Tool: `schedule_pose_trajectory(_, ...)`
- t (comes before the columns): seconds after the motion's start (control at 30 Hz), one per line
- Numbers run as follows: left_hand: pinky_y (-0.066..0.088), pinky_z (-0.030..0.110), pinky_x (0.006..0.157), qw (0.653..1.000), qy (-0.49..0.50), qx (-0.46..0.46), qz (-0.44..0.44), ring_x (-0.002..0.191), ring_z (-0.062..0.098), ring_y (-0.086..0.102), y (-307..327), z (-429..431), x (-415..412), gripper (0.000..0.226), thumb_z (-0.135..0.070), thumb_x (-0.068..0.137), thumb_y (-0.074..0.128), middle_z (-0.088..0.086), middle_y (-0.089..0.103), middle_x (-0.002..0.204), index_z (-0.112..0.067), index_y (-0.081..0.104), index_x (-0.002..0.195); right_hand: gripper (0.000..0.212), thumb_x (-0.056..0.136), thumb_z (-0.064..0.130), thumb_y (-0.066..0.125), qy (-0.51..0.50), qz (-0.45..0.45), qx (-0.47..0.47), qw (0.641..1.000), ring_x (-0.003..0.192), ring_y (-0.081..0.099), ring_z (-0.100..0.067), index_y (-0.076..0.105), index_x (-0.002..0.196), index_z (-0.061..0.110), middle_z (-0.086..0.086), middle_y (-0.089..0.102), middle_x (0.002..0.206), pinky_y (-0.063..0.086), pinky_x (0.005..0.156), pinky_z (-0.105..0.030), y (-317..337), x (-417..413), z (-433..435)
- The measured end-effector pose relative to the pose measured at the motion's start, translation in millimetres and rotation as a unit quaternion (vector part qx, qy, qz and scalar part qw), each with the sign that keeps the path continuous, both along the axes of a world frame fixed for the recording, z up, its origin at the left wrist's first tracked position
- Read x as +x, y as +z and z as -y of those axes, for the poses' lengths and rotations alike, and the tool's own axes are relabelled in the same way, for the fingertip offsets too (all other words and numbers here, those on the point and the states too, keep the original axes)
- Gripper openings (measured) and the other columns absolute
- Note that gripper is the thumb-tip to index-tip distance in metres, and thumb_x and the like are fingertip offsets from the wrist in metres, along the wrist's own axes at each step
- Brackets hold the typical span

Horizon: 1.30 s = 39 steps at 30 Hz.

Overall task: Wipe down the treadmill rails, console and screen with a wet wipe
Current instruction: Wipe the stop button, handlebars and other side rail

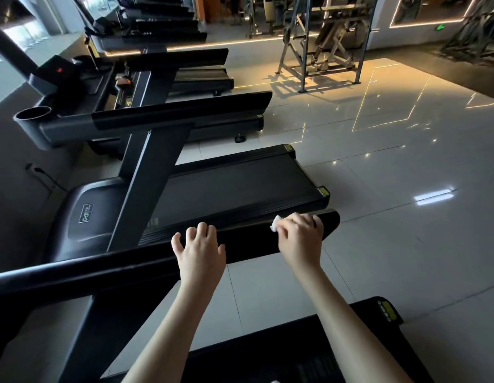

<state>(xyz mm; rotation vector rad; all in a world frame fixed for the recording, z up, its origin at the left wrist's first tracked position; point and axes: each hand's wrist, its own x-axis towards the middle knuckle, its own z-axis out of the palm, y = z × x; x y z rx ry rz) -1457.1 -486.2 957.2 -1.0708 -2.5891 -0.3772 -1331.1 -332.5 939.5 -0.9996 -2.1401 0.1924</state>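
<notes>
No text can be read: the outlined badge on the black treadmill motor cover is blurred, the far wall's green lit sign too small.

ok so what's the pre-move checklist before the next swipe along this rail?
1. Grip on the wipe: ok, the right hand pinches it and a white corner shows.
2. Contact between wipe and rail: looks ok, it sits against the rail's top edge.
3. Swipe path toward the upright: not ok, the left hand rests on the same rail.
4. Coverage of the rail end: cannot tell, the right hand sits just short of it.
5. Wipe wetness: cannot tell.
</notes>
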Motion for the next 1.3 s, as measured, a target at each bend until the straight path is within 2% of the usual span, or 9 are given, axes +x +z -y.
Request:
schedule_pose_trajectory(0.1,0.041,0.053,0.094,0.999,-0.034,0.013,0.005,0.09,0.027,0.058,-1,-6,3,0.026,-0.017,0.067,0.081,0.0,0.06,0.09,-0.013,0.065,0.087,0.027,0.081,0.017,0.049,-0.01,-0.016,-0.006,1.0,0.068,0.058,-0.025,0.066,0.062,0.024,0.006,0.058,0.07,0.034,0.088,-0.041,2,-3,3)
schedule_pose_trajectory(0.23,0.043,0.05,0.091,0.997,-0.074,0.024,0.014,0.089,0.026,0.059,-2,-20,13,0.028,-0.021,0.068,0.082,-0.002,0.062,0.091,-0.015,0.067,0.09,0.02,0.079,0.011,0.07,0.056,0.006,0.019,0.998,0.07,0.059,-0.021,0.068,0.065,0.025,0.009,0.06,0.074,0.038,0.089,-0.045,-3,2,0)
schedule_pose_trajectory(0.37,0.044,0.052,0.09,0.998,-0.063,0.028,0.005,0.085,0.026,0.06,-3,-25,13,0.03,-0.023,0.064,0.087,-0.002,0.061,0.085,-0.014,0.067,0.085,0.02,0.079,0.012,0.061,-0.04,-0.021,-0.016,0.999,0.066,0.058,-0.027,0.07,0.063,0.022,0.005,0.06,0.07,0.041,0.085,-0.044,3,5,-13)
schedule_pose_trajectory(0.53,0.045,0.052,0.089,0.998,-0.052,0.019,-0.019,0.08,0.027,0.06,-1,-30,15,0.037,-0.033,0.06,0.09,-0.001,0.06,0.08,-0.013,0.065,0.08,0.02,0.075,0.007,0.074,0.065,0.025,0.026,0.997,0.068,0.058,-0.023,0.069,0.066,0.023,0.006,0.058,0.07,0.04,0.086,-0.044,-3,5,-5)
schedule_pose_trajectory(0.7,0.046,0.052,0.088,0.998,-0.047,0.019,-0.027,0.077,0.027,0.06,1,-33,16,0.039,-0.032,0.057,0.092,0.0,0.059,0.077,-0.012,0.064,0.077,0.021,0.074,0.003,0.074,-0.041,-0.013,-0.018,0.999,0.065,0.056,-0.026,0.069,0.066,0.022,0.004,0.056,0.067,0.038,0.085,-0.045,-1,11,-19)
schedule_pose_trajectory(0.87,0.045,0.052,0.088,0.999,-0.041,0.016,-0.021,0.078,0.028,0.059,2,-34,17,0.04,-0.031,0.056,0.092,0.0,0.058,0.077,-0.012,0.063,0.076,0.016,0.079,0.011,0.07,0.069,0.003,0.022,0.997,0.074,0.059,-0.019,0.07,0.069,0.024,0.009,0.06,0.074,0.042,0.09,-0.049,-9,17,-9)
schedule_pose_trajectory(1.0,0.046,0.051,0.088,0.999,-0.037,0.013,-0.021,0.077,0.028,0.059,2,-35,19,0.041,-0.03,0.054,0.093,0.0,0.057,0.076,-0.012,0.062,0.075,0.02,0.08,0.011,0.07,-0.063,-0.025,-0.018,0.998,0.069,0.059,-0.026,0.068,0.064,0.022,0.005,0.059,0.07,0.043,0.091,-0.052,-4,24,-28)
schedule_pose_trajectory(1.17,0.045,0.052,0.089,0.999,-0.032,0.009,-0.019,0.077,0.029,0.059,1,-36,21,0.041,-0.028,0.055,0.092,0.002,0.057,0.077,-0.011,0.061,0.076,0.02,0.077,0.005,0.077,0.054,0.006,0.015,0.998,0.074,0.06,-0.02,0.07,0.069,0.022,0.009,0.061,0.075,0.043,0.09,-0.052,-9,21,-15)
schedule_pose_trajectory(1.3,0.046,0.052,0.088,0.999,-0.044,0.021,-0.016,0.078,0.028,0.059,-1,-35,22,0.036,-0.022,0.058,0.091,0.002,0.058,0.08,-0.011,0.063,0.078,0.023,0.075,0.004,0.077,-0.06,-0.01,-0.012,0.998,0.068,0.059,-0.025,0.069,0.066,0.023,0.006,0.06,0.07,0.042,0.089,-0.049,-8,31,-33)
